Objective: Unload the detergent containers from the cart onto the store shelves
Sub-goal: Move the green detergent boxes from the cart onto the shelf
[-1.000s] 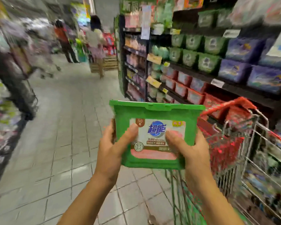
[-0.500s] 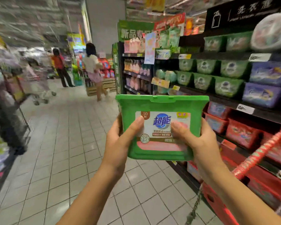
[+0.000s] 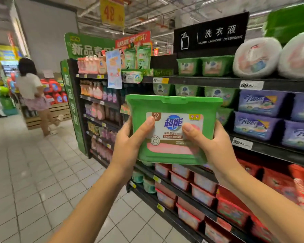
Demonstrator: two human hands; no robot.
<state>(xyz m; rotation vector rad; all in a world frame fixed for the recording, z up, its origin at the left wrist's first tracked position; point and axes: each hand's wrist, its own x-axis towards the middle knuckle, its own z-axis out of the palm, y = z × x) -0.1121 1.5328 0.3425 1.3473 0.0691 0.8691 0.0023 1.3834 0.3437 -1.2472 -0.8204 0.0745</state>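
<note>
Container (image 3: 172,130) upright, long axis horizontal

Matt green plastic detergent box (image 3: 172,106) with glossy paper label (image 3: 172,130); glazed tile floor (image 3: 33,172).

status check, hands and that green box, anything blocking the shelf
Left hand and right hand both gripping the green detergent box, held upright at chest height. Not shelved yet. Matching green tubs on the top shelf. Nothing in the way.

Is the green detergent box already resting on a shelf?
No, the green detergent box is held up in the air in front of the shelves, gripped by the left hand and right hand.
</note>
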